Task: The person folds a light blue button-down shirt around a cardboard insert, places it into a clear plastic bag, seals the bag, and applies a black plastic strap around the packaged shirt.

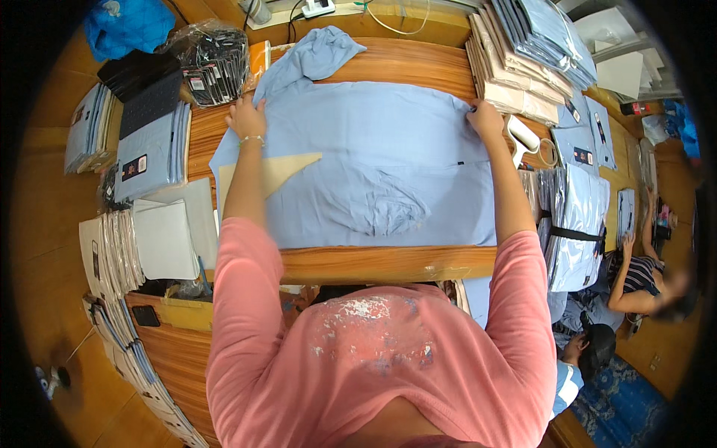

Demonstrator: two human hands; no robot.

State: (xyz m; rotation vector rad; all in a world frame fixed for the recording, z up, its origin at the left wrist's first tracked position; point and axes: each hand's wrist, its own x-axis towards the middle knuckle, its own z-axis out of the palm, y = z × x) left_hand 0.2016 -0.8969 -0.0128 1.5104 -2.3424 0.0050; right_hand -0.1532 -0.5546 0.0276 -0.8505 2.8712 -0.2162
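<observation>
A light blue shirt lies spread sideways over the wooden table in front of me. One sleeve reaches out past its far left side, and another part lies crumpled on its near half. A tan cardboard sheet shows on the shirt's left side, partly covered by the cloth. My left hand rests on the far left edge of the shirt, fingers apart. At the far right corner, my right hand is closed on the shirt's edge; its fingertips are partly hidden.
Folded shirts in stacks stand at the far right, with a white handheld scanner nearby. Bagged shirts lie along the right. On the left are more folded shirts, white sheets and a phone. Two people sit at right.
</observation>
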